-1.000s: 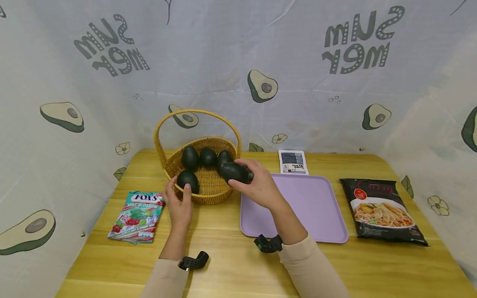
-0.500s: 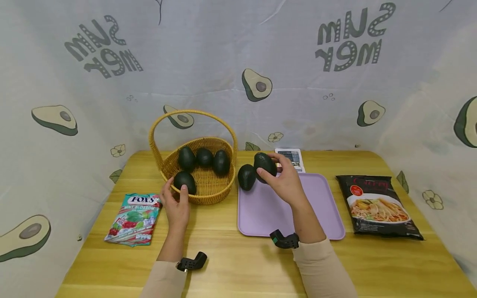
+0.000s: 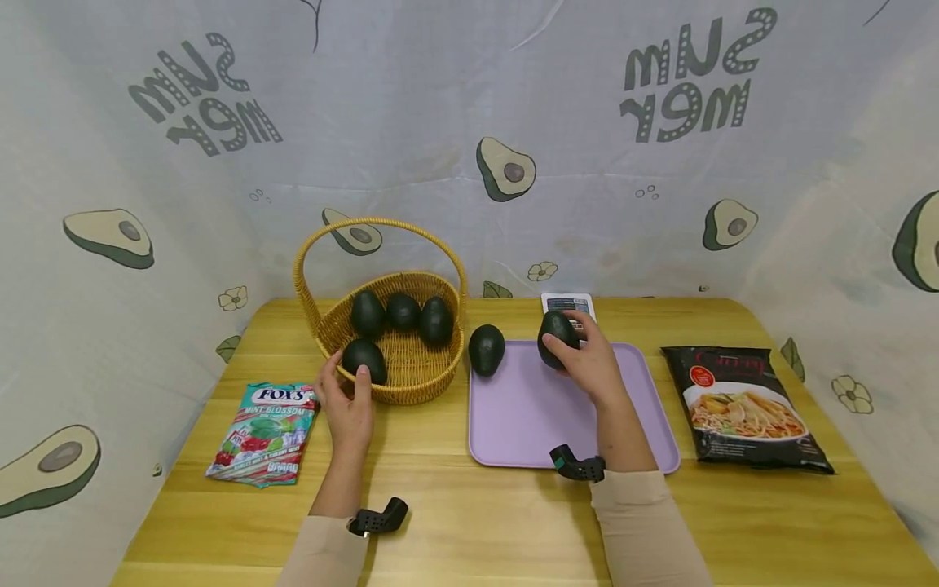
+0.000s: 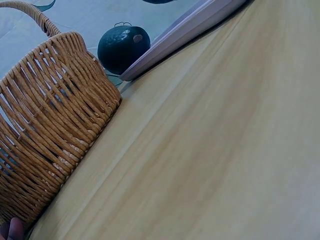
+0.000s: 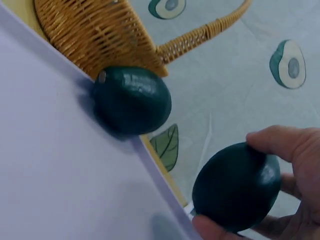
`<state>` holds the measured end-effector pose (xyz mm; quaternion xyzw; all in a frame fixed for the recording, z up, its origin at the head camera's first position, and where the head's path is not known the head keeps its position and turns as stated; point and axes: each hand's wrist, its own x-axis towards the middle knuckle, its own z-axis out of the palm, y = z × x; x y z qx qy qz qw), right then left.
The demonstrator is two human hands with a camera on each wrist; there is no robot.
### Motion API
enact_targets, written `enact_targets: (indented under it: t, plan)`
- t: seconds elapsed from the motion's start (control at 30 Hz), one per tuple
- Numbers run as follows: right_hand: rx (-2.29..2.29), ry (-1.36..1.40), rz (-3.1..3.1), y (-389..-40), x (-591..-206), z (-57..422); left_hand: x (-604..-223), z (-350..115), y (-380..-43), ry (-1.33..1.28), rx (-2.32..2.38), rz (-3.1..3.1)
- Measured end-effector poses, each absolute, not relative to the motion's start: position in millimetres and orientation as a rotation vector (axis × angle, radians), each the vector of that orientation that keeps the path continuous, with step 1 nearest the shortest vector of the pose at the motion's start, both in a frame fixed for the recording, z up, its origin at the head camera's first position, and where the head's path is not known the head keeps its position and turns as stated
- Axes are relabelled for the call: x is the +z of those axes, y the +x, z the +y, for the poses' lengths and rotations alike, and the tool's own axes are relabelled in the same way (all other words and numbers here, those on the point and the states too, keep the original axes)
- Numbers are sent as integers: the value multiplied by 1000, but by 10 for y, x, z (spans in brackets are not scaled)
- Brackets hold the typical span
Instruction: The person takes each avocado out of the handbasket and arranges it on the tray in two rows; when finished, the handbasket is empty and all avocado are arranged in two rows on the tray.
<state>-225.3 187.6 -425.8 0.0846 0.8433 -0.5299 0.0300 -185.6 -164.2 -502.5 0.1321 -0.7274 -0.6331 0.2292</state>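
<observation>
My right hand grips a dark green avocado above the far part of the lilac tray. In the right wrist view thumb and fingers wrap this avocado, just over the tray's edge. Another avocado lies at the tray's far left corner, beside the basket. My left hand holds the front left rim of the yellow wicker basket, close to an avocado inside. Several avocados lie in that basket. The left wrist view catches only a fingertip by the wicker.
A candy bag lies left of the basket. To the tray's right is a black noodle packet. A white printed packet lies behind the tray. The basket's tall handle arches upward. A printed cloth hangs behind the wooden table.
My right hand has carried avocados from the basket's right side to the tray. One now lies at the tray's left corner; the other has moved further right, still held. My left hand stays at the basket.
</observation>
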Motion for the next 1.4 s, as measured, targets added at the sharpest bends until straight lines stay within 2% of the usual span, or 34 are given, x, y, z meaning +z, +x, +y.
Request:
enact_targets:
  t: [0.67,1.1,1.4]
  plan:
    - [-1069,322,2802,-2253,-4434,1972,-5040,-1652,-1848,363,-1736,-2014]
    - [-1140,150,2865,-2236,-4435,1958,-5036,-1656,-1830,363,-1733,-2028]
    - [-1160,158,2796,-2236,-4402,1975,-5037,-1643,-1835,354,-1727,-2008]
